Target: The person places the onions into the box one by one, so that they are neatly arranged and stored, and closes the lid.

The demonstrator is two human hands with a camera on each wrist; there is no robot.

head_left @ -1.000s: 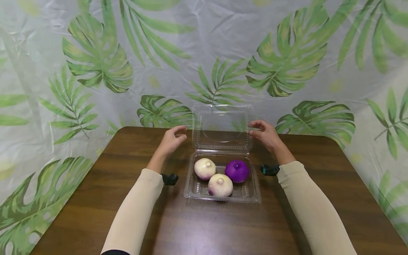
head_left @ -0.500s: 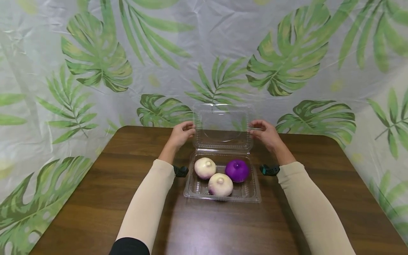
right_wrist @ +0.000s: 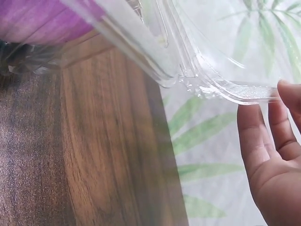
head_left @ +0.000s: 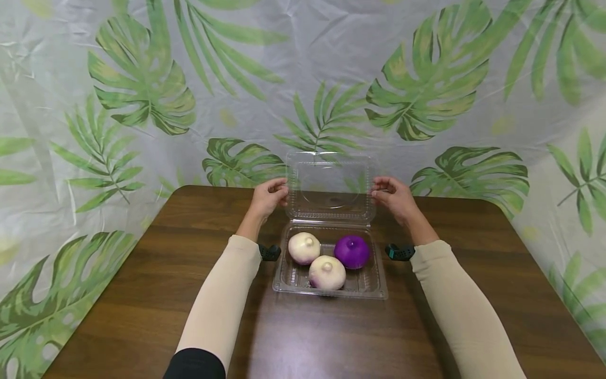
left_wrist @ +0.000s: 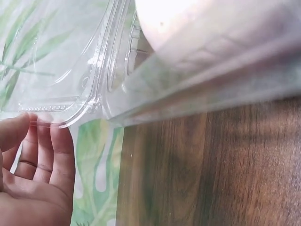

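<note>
A clear plastic clamshell container [head_left: 330, 293] lies on the table with its hinged lid [head_left: 331, 184] raised upright at the back. Inside its base are two whitish turnip-like vegetables, one at the back left [head_left: 304, 248] and one in front [head_left: 327, 273], and a purple onion-like one [head_left: 352, 251] at the right. My left hand [head_left: 268, 198] pinches the lid's left edge between thumb and fingers, as the left wrist view shows. On the opposite edge, my right hand [head_left: 394, 199] pinches the lid with thumb [right_wrist: 289, 96] above and fingers beneath.
The brown wooden table [head_left: 142, 295] extends on all sides of the container. Behind it hangs a pale cloth [head_left: 326, 63] printed with green leaves. Dark wrist straps [head_left: 400, 252] sit close to the container's sides.
My left hand has moved right to the lid's left edge and taken hold of it. My right hand has stayed at the right edge. The lid and vegetables look unmoved.
</note>
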